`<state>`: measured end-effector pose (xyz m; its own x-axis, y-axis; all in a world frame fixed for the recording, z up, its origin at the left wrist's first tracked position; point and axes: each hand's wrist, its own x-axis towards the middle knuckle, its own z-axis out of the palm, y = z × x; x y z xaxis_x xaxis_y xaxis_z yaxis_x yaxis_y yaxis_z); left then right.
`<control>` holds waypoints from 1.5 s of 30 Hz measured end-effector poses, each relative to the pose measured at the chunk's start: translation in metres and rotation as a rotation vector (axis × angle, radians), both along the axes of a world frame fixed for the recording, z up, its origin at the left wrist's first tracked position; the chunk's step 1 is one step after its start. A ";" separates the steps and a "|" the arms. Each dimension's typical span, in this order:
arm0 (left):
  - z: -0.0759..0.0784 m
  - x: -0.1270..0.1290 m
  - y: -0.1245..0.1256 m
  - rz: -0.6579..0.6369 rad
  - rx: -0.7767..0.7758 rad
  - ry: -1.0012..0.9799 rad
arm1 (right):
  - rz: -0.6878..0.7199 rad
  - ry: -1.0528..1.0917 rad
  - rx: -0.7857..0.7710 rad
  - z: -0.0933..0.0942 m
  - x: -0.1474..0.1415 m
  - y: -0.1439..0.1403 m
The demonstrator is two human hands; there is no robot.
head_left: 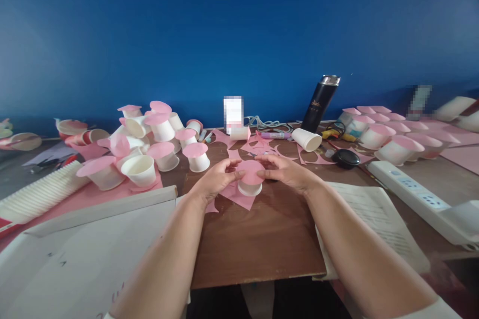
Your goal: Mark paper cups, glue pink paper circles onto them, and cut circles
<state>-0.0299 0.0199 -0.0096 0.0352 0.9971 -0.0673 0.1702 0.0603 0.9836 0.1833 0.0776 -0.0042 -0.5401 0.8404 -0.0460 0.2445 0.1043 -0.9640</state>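
From the head view, the left hand (219, 175) and right hand (285, 171) each pinch the pink paper disc (251, 171) over an upturned cup (250, 188) mid-desk (258, 239); uneven pressure could skew it or topple the cup

No text can be read. A gold emblem is seen on the black flask (320, 103) at one o'clock; print on the open book (377, 219) is blurred.
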 end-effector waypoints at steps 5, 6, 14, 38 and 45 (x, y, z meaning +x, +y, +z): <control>0.003 0.002 -0.001 0.001 -0.050 -0.080 | 0.005 0.004 -0.020 0.001 0.001 -0.001; 0.003 0.002 -0.001 0.009 -0.061 -0.104 | 0.004 0.007 -0.020 0.001 0.001 -0.001; -0.005 0.003 0.004 0.051 -0.063 -0.102 | -0.008 -0.038 0.016 0.002 -0.003 -0.001; -0.016 0.005 0.011 0.156 -0.016 -0.056 | -0.094 0.074 -0.029 -0.005 -0.007 0.001; 0.000 0.005 0.002 0.017 0.157 -0.035 | 0.000 0.031 0.222 0.005 -0.003 -0.003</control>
